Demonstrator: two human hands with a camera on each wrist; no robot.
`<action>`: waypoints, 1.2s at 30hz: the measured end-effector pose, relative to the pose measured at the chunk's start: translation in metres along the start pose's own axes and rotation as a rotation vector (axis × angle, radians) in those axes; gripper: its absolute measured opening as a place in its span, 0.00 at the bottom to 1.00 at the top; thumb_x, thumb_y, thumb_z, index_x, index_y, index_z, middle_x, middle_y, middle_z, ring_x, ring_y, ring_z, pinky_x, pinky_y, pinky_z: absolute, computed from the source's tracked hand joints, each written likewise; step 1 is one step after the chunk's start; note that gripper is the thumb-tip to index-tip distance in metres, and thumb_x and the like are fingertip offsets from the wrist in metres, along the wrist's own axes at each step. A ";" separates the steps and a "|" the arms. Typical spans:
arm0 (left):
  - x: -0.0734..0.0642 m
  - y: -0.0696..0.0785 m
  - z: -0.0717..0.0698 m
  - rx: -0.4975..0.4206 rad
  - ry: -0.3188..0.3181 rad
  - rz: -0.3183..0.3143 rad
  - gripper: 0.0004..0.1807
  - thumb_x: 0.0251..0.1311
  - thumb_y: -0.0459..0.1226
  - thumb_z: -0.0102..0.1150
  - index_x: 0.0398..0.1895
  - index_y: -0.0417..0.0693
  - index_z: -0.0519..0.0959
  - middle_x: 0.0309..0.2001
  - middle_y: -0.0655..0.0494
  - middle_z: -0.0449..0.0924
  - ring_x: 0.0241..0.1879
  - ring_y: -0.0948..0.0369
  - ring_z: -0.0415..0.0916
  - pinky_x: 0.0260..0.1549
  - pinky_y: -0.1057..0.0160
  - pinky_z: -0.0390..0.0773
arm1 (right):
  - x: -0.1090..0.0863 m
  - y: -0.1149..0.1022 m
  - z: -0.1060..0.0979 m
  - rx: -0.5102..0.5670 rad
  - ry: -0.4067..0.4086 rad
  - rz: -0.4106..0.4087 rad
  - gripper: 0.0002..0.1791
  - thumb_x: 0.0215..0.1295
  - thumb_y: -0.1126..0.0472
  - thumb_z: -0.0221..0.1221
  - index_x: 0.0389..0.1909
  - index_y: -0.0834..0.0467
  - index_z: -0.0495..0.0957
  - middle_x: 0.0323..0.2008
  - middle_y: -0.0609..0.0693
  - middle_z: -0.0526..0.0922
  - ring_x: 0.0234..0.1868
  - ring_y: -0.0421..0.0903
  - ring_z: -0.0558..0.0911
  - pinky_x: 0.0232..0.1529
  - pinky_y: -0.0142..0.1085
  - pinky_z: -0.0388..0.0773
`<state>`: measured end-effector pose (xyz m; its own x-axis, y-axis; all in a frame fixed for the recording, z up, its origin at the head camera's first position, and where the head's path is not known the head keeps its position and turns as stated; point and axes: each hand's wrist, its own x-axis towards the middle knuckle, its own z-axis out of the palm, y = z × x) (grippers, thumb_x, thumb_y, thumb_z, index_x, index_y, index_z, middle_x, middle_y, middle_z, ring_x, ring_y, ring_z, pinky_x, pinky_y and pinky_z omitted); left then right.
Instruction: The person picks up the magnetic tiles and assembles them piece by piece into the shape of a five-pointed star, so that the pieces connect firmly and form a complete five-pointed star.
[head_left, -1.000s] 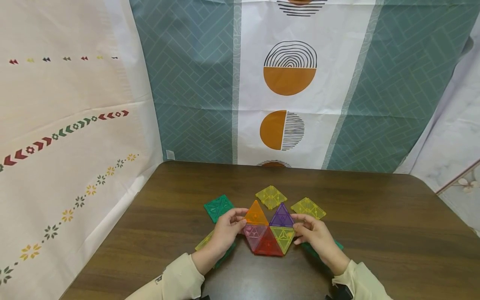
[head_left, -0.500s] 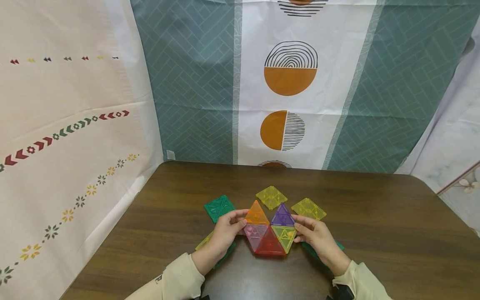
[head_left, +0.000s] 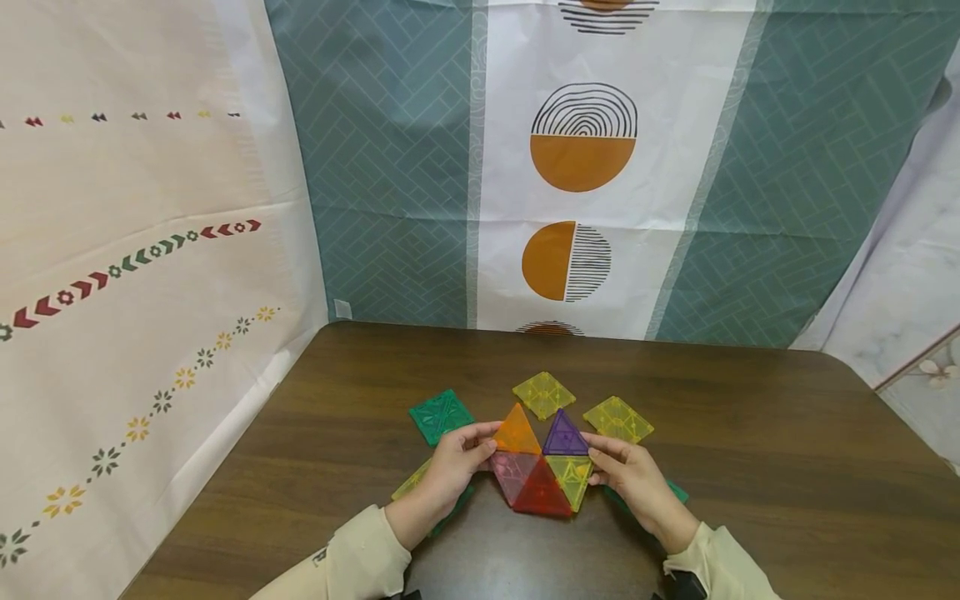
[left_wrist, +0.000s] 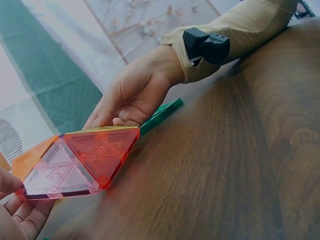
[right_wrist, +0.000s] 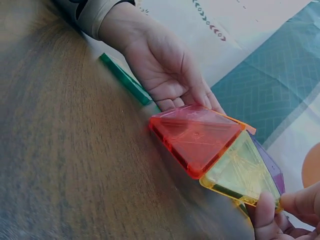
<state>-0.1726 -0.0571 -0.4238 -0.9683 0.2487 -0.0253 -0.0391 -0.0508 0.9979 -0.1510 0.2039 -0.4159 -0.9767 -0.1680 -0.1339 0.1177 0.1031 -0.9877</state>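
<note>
Five triangular magnetic tiles are joined edge to edge in a fan: orange (head_left: 517, 432), pink (head_left: 514, 473), red (head_left: 542, 490), yellow (head_left: 572, 477) and purple (head_left: 564, 435). A V-shaped gap separates the orange and purple tiles at the top. My left hand (head_left: 453, 462) pinches the fan where the orange and pink tiles meet. On the other side, my right hand (head_left: 633, 477) pinches it where the yellow and purple tiles meet. Both wrist views show the red tile (left_wrist: 103, 152) tilted up off the wooden table, and the yellow tile (right_wrist: 241, 170) beside my right fingertips.
Around the hands on the brown table (head_left: 337, 433) lie a green square tile (head_left: 441, 417) and two yellow square tiles (head_left: 543, 395), (head_left: 618, 419). More yellow and green tiles (head_left: 678, 492) are partly hidden under my forearms. Patterned cloths (head_left: 390, 167) hang behind.
The tips of the orange and purple tiles have drawn slightly closer together, so the gap is narrower. Both hands keep their grip and have barely moved.
</note>
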 end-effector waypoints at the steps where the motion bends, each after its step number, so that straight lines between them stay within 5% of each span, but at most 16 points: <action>1: 0.000 -0.001 0.000 0.009 -0.003 0.002 0.19 0.67 0.28 0.50 0.59 0.30 0.72 0.41 0.46 0.80 0.35 0.67 0.75 0.35 0.70 0.81 | 0.000 0.000 0.000 -0.004 -0.007 -0.002 0.26 0.74 0.62 0.48 0.67 0.73 0.60 0.61 0.59 0.72 0.35 0.36 0.77 0.38 0.29 0.80; 6: -0.001 -0.002 0.001 0.042 -0.022 0.013 0.18 0.68 0.28 0.49 0.59 0.30 0.73 0.49 0.38 0.79 0.37 0.66 0.76 0.37 0.68 0.82 | 0.000 0.001 0.000 -0.025 -0.051 -0.019 0.27 0.74 0.61 0.47 0.67 0.73 0.59 0.68 0.68 0.62 0.33 0.37 0.77 0.38 0.30 0.80; 16: -0.001 -0.002 0.002 0.105 -0.064 0.023 0.18 0.68 0.29 0.49 0.59 0.31 0.74 0.51 0.35 0.78 0.37 0.66 0.78 0.39 0.65 0.83 | 0.000 0.000 0.000 -0.052 -0.085 -0.038 0.26 0.74 0.61 0.47 0.67 0.73 0.61 0.67 0.69 0.62 0.34 0.36 0.78 0.38 0.30 0.80; 26: -0.006 0.000 0.004 0.206 -0.124 0.060 0.18 0.68 0.31 0.50 0.59 0.34 0.75 0.55 0.36 0.77 0.42 0.59 0.81 0.40 0.65 0.83 | -0.001 -0.001 0.001 -0.084 -0.128 -0.054 0.25 0.74 0.61 0.47 0.65 0.72 0.64 0.53 0.56 0.79 0.31 0.38 0.77 0.37 0.30 0.80; 36: -0.005 0.000 0.005 0.420 -0.162 0.103 0.29 0.59 0.43 0.64 0.62 0.41 0.72 0.55 0.43 0.77 0.36 0.63 0.71 0.32 0.73 0.74 | -0.001 -0.001 0.005 -0.157 -0.082 -0.074 0.23 0.74 0.62 0.47 0.64 0.72 0.66 0.57 0.67 0.76 0.29 0.39 0.78 0.37 0.31 0.80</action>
<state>-0.1662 -0.0532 -0.4234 -0.9095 0.4124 0.0515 0.1912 0.3052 0.9329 -0.1491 0.1997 -0.4155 -0.9630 -0.2590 -0.0743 0.0108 0.2383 -0.9711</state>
